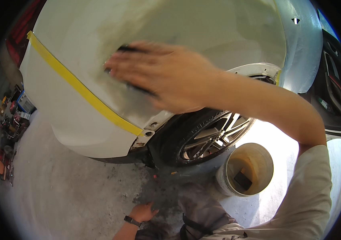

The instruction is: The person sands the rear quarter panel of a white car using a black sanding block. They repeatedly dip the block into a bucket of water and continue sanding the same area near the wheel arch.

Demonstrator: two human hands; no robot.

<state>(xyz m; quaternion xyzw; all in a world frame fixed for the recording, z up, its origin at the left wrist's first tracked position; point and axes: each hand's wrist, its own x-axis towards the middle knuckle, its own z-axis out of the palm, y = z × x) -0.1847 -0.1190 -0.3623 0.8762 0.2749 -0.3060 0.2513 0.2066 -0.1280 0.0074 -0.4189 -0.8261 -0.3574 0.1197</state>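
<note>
My right hand, blurred, lies flat on a black sanding block or pad pressed against the car's rear quarter panel, just above and left of the wheel arch. The panel is wet-looking, with a dull greyish patch around the hand. Yellow masking tape runs along the seam between this panel and the white bumper. My left hand, with a dark band on its wrist, hangs low near my knees, fingers partly spread, holding nothing that I can see.
A bucket with murky water and a dark block stands right of my legs, beside the wheel. Translucent sheeting covers the area by the car door. Assorted equipment stands at the far left.
</note>
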